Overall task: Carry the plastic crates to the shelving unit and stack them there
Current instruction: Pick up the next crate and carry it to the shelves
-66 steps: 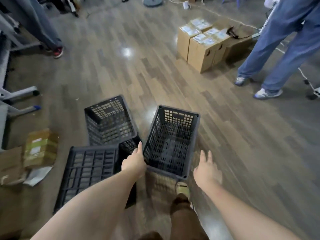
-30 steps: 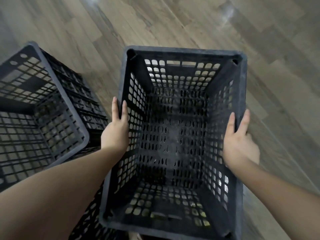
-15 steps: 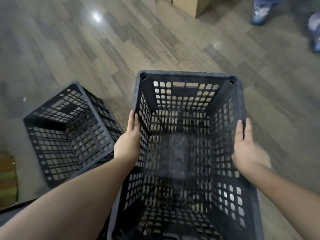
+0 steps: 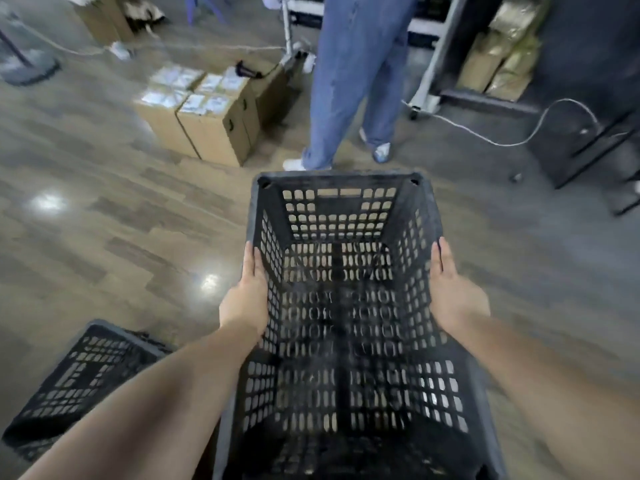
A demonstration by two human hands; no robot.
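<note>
Straight fingers (image 4: 252, 263) of the left hand (image 4: 246, 299) lie flat and together against the outside of the crate (image 4: 341, 306) on its left wall; the right hand (image 4: 453, 292) mirrors it on the right wall, fingers also straight and pressed flat, not hooked over the rim. The crate is squeezed between the two palms, carried open side up in front of the body, its far end pointing away; it seems to be clear of the floor (image 4: 104, 209), though motion blur makes that hard to confirm.

A palm squeeze holds only by friction, so the step would go better with steady inward pressure on both walls, or with the fingertips curled under the rim or into the wall holes. Keeping the crate level and close to the body should stop it tipping forward.

A second crate (image 4: 79, 375) sits on the floor at near left, waiting its turn. Ahead, a person in blue trousers (image 4: 349, 81) stands just beyond the crate's far end, with cardboard boxes (image 4: 204, 112) to the far left and a white cable (image 4: 485, 133) trailing over the floor at far right beside a dark shelf frame (image 4: 581, 109). The path probably wants to bend around the person and step over that cable
</note>
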